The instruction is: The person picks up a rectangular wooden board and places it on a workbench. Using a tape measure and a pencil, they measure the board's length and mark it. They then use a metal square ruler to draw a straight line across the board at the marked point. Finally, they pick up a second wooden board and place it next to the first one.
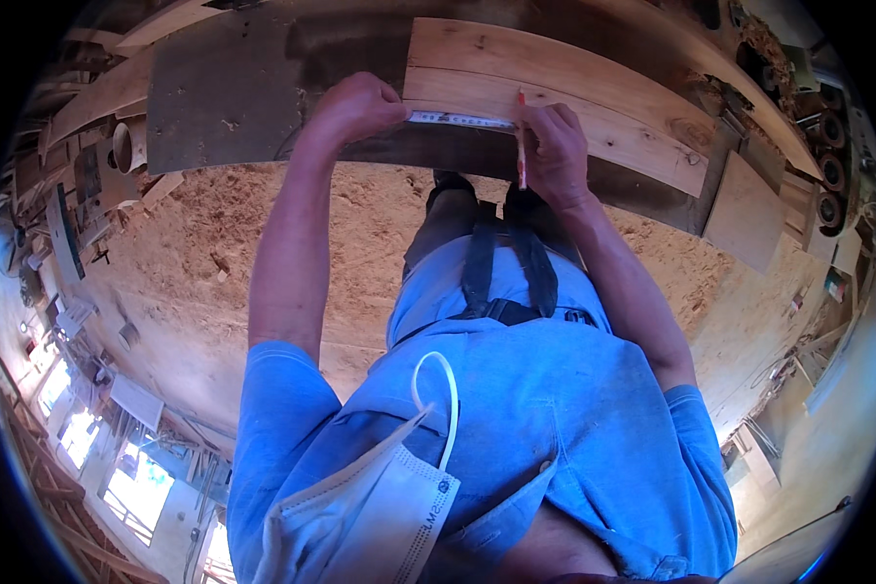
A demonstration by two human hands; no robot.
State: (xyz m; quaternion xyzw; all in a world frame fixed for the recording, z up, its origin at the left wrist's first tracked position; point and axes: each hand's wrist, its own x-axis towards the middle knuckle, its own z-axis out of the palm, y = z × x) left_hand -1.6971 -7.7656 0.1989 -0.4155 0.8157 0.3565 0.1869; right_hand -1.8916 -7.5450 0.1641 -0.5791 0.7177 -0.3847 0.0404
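A white measuring strip with dark markings (462, 119) lies along the near edge of a light wooden board (613, 131). My left hand (358, 105) is closed, pinching the strip's left end beside the board's left corner. My right hand (557, 146) is closed round a thin red-and-white pencil (523, 173) at the strip's right end. The fingers of that hand rest on the board and hide part of it. A second wooden board (526, 63) lies alongside on the far side. Both boards rest on a dark, flat work surface (229, 97).
Sawdust and shavings (214, 234) cover the floor between me and the work surface. A small wooden panel (747, 209) leans at its right end. Round machine parts (830, 165) stand at the far right. A white face mask (360, 516) hangs at my chest.
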